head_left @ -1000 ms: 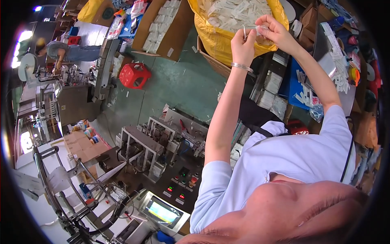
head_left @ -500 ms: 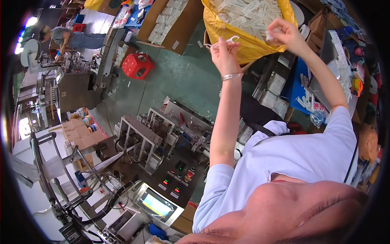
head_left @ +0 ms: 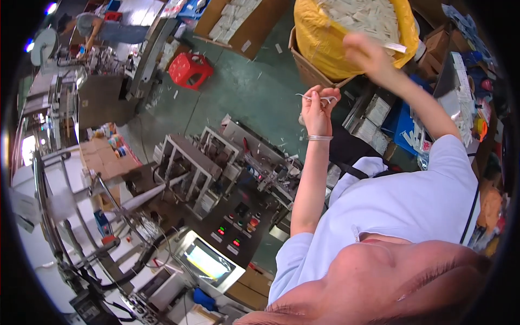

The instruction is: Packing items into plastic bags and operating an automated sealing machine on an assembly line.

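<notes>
head-worn fisheye, looking steeply down

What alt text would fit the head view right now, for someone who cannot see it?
The person's left hand pinches a few thin white pieces above a packing machine, while the blurred right hand holds a small white piece at a yellow bag filled with white sachets. A red stool stands on the green floor.

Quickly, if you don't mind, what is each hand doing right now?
Left hand: closed, pinching a thin white strip.
Right hand: blurred, at the yellow bag; grip cannot be told.
</notes>
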